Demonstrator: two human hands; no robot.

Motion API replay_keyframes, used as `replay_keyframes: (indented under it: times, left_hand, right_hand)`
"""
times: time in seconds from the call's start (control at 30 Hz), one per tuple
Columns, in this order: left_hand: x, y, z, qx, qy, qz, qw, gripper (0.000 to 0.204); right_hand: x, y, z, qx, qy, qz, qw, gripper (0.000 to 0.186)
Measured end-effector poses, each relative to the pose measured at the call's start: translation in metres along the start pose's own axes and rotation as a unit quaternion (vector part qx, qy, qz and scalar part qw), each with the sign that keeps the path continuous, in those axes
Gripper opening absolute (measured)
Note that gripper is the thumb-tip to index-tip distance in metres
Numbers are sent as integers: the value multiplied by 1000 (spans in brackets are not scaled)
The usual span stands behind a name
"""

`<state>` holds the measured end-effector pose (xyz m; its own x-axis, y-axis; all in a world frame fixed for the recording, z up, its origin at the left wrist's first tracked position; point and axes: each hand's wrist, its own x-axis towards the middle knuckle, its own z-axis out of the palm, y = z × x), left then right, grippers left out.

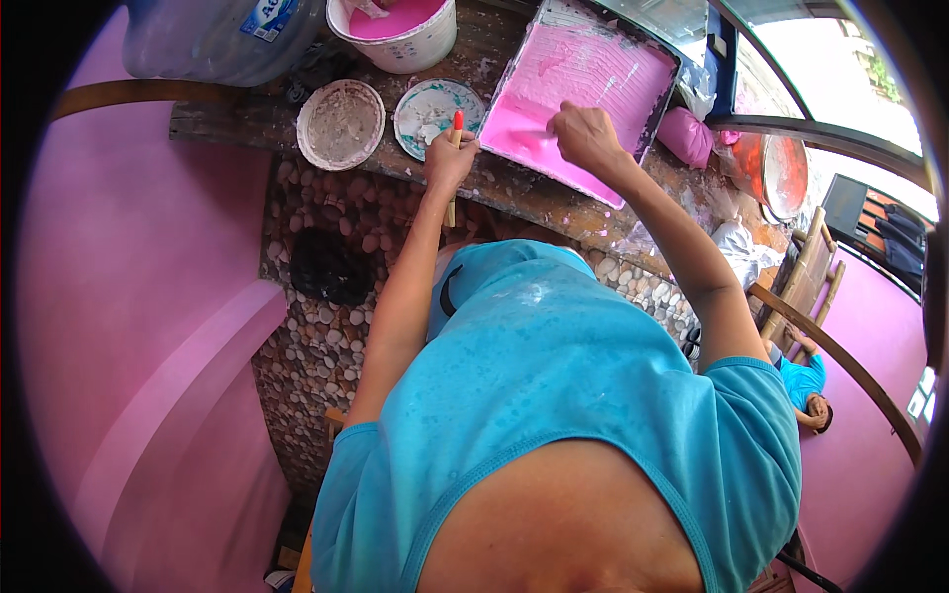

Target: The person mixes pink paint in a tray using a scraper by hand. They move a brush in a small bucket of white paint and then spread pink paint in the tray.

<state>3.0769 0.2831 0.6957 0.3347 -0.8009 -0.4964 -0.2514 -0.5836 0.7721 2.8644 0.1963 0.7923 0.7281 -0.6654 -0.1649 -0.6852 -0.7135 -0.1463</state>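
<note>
My left hand [450,163] is closed around a slim wooden stick with a red-orange tip [458,121], held upright near the bench's front edge. My right hand [586,138] is closed over a paint tray [647,143] filled with pink paint [514,124]. A pale, blurred shape pokes out from its fingers toward the paint; its kind is unclear. Just beyond my left hand lies a round lid [435,104] smeared with white and teal. Left of that sits a shallow round dish [341,124] with a dull greyish crust inside.
A white bucket of pink paint [415,44] and a large clear plastic bottle [222,44] stand at the back left. Right of the tray are a pink bundle [684,136] and an orange bucket [771,173]. Another person [804,381] is at the far right, near a bamboo ladder [806,277].
</note>
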Motion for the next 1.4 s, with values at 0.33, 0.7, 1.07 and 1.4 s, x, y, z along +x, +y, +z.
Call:
replay_keyframes:
  times: [0.33,0.7,1.07,1.4]
  left_hand:
    - [0,-4,1,-9,-1,-11,1000,23]
    - [-6,14,2,20,11,17,1000,18]
    - [-1,-6,10,28,36,2,999,21]
    - [-13,9,12,35,89,8,995,21]
  right_hand:
    - [-70,16,-26,56,0,99,993,21]
    - [-181,36,1,69,96,158,980,22]
    - [-187,37,5,93,109,165,976,22]
    - [-196,42,2,98,138,154,974,19]
